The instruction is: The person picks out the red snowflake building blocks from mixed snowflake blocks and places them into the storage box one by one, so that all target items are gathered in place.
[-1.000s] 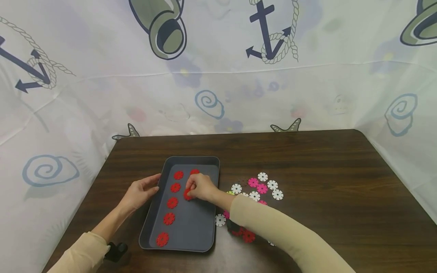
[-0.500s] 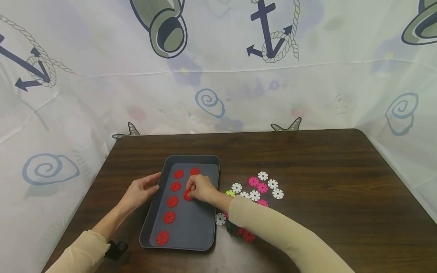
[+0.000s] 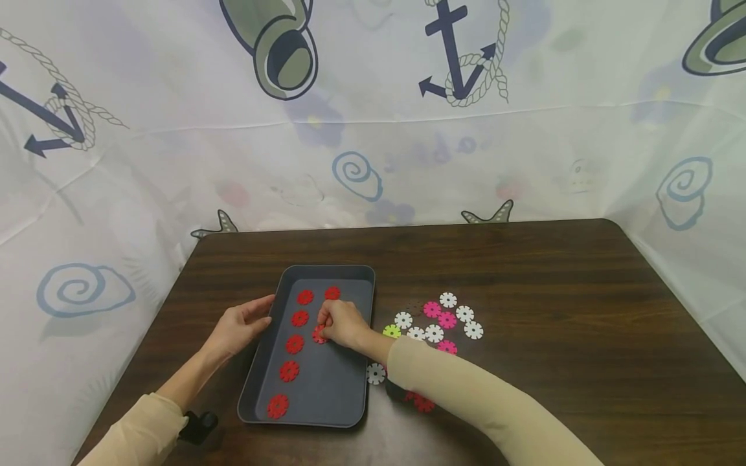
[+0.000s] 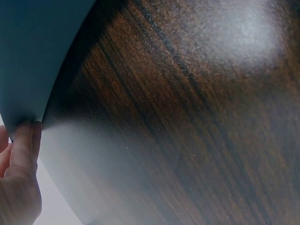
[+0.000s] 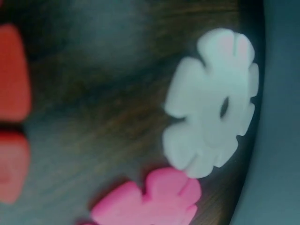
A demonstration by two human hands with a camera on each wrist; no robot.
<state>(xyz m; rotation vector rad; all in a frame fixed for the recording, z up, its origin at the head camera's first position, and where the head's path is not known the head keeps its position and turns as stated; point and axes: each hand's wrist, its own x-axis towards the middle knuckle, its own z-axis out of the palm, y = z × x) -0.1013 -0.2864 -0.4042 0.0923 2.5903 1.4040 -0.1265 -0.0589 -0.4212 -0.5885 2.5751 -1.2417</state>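
My right hand (image 3: 344, 323) is over the grey tray (image 3: 338, 401) in the head view. Its thumb and fingertips pinch a red notched plastic disc (image 3: 318, 335), which they partly cover, close over the tray floor. Several red discs (image 3: 289, 371) line up along the tray's left side, and another red disc (image 3: 332, 293) lies near the far end. At the left rim, my left hand (image 3: 239, 329) touches the tray with extended fingers. The left wrist view shows those fingertips (image 4: 28, 129) right at the tray's edge.
Right of the tray, white (image 3: 474, 330), pink (image 3: 447, 320) and lime green (image 3: 392, 331) discs lie scattered on the dark wooden table (image 3: 559, 298). More red discs (image 3: 424, 402) show beside the right sleeve. A patterned white cloth (image 3: 396, 162) hangs behind the table.
Almost nothing differs. The right forearm has shifted slightly left, uncovering more of the lime green disc; both hands keep their places at the tray.
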